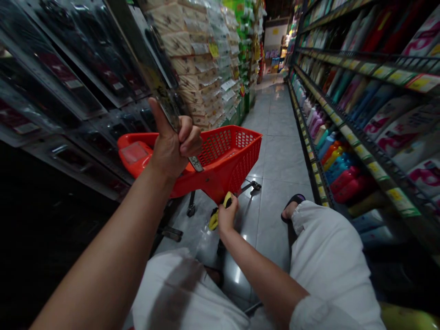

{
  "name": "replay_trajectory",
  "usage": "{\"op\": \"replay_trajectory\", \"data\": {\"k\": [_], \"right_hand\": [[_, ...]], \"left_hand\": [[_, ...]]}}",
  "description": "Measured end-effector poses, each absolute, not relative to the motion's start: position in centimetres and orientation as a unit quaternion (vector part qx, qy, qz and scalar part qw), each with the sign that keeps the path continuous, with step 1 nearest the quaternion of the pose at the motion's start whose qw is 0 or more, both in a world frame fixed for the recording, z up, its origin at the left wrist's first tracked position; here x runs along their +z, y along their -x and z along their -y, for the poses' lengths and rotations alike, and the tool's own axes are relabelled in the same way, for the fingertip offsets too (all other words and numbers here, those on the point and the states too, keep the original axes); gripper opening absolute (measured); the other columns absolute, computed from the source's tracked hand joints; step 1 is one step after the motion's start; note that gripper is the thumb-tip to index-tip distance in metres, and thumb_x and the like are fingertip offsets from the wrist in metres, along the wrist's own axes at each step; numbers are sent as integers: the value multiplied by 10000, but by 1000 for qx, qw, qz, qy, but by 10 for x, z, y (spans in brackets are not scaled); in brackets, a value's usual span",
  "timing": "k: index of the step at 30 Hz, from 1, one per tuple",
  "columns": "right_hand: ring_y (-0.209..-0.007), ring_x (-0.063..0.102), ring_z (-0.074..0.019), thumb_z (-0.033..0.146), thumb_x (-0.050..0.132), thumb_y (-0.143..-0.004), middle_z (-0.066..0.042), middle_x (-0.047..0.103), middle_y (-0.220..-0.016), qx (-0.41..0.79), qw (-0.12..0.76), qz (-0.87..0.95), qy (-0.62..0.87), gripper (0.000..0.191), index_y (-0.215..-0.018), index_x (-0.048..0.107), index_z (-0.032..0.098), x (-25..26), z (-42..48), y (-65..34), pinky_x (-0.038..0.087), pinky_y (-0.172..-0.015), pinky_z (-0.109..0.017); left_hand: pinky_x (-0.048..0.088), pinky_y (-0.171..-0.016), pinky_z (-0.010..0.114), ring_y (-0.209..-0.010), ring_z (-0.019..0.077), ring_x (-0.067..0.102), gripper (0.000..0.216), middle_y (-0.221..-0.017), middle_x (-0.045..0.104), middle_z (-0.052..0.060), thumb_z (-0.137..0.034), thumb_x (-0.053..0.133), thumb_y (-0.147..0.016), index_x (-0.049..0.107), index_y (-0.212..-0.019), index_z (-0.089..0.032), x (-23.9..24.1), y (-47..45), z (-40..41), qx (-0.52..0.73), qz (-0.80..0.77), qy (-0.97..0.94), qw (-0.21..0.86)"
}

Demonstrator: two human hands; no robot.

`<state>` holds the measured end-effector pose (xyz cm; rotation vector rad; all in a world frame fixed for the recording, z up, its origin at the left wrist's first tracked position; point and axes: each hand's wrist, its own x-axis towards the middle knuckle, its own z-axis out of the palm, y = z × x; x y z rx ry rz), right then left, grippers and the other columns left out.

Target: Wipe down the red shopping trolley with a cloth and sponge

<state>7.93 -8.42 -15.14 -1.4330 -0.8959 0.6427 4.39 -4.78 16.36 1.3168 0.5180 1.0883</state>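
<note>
My left hand (177, 144) is raised in front of the red shopping cart (220, 149), its fingers wrapped round a long flat metal strip (171, 110) and its thumb pointing up along it. The strip slants from the upper left down to an end with small holes, just below the hand. Lower down, my right hand (228, 214) is closed on a yellow-and-black object (213, 220) under the cart's basket. The fingers cover part of that object, and its exact kind cannot be made out.
Shelves of bottles (343, 169) line the right side. Packaged goods hang at the left (68, 59), with stacked wrapped packs (189, 59) beyond. A tiled floor (275, 151) runs down the aisle. My knees, in white trousers (330, 243), are on either side; a cart wheel (255, 185) stands near.
</note>
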Motion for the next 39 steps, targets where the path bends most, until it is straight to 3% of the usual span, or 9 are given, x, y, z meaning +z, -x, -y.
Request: {"op": "replay_trajectory", "data": {"k": [5, 12, 19, 25, 32, 39], "right_hand": [[-1228, 466, -222, 151, 463, -759, -116, 480, -1267, 249, 693, 442, 513, 536, -1289, 411, 213, -66, 92, -82, 340, -1107, -392], [-1172, 486, -228, 142, 475, -748, -104, 486, -1179, 255, 685, 418, 540, 471, -1214, 464, 212, -61, 109, -84, 370, -1086, -410], [-1247, 483, -207, 81, 493, -761, -106, 489, -1290, 206, 676, 567, 424, 540, -1286, 523, 198, 0, 95, -101, 366, -1096, -354], [-1306, 459, -203, 9, 457, -735, -68, 550, -1366, 160, 560, 640, 501, 624, -1310, 557, 230, -3, 63, -140, 348, -1092, -393], [-1351, 437, -187, 11, 489, -714, -59, 551, -1405, 137, 516, 739, 411, 669, -1349, 544, 214, -1, 64, -142, 328, -1125, -373], [-1359, 452, -212, -35, 457, -666, -92, 535, -1435, 172, 478, 665, 549, 665, -1280, 600, 176, -22, 8, -184, 352, -1122, -417]], "left_hand": [[70, -331, 206, -275, 42, 133, 795, -306, 186, -41, -868, 185, -758, 253, -379, -172, 164, -47, 52, 494, -248, -558, 620], [95, -329, 226, -296, 48, 154, 758, -331, 209, -53, -882, 406, -696, 257, -411, -196, 159, -42, 48, 501, -246, -577, 596], [155, -321, 206, -315, 46, 176, 720, -363, 241, -63, -856, 453, -711, 302, -439, -208, 155, -38, 48, 517, -250, -563, 595], [178, -318, 194, -312, 48, 190, 714, -361, 247, -59, -829, 437, -758, 309, -438, -204, 157, -38, 51, 514, -261, -555, 600], [176, -316, 196, -311, 50, 206, 706, -357, 259, -60, -843, 472, -718, 328, -450, -206, 154, -33, 49, 513, -229, -581, 589], [195, -331, 190, -313, 48, 215, 712, -369, 265, -62, -837, 434, -747, 330, -448, -199, 154, -32, 52, 503, -234, -579, 598]]}}
